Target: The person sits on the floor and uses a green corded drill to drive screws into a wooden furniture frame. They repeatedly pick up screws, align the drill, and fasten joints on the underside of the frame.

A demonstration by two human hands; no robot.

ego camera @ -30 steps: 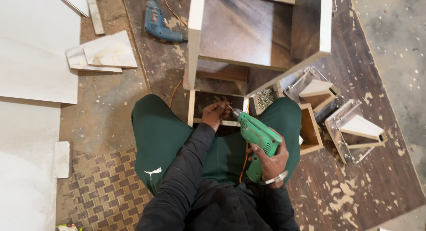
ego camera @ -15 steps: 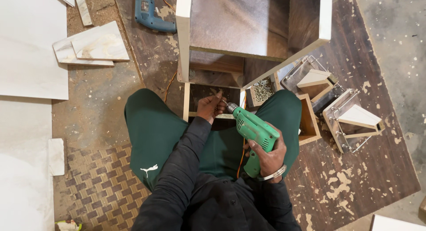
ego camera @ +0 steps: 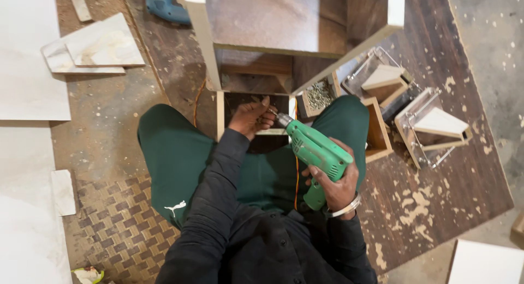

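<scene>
Sitting on a dusty floor [ego camera: 103, 131] strewn with wood chips, the person works over a dark wooden board [ego camera: 436, 169]. Pale stone slabs [ego camera: 93, 46] lie off to one side, and a woven mat [ego camera: 117, 218] sits under one knee. The right hand [ego camera: 333, 188] has its fingers wrapped tight round a green plastic drill [ego camera: 314, 153], its tip at a small open wooden box [ego camera: 254, 117]. The left hand [ego camera: 251, 117] rests on that box's rim, fingers curled beside the bit. A larger pale-edged cabinet frame [ego camera: 289, 22] stands just beyond.

Glossy green plastic drill [ego camera: 316, 153]; rough, dusty dark wooden board [ego camera: 436, 196].
</scene>
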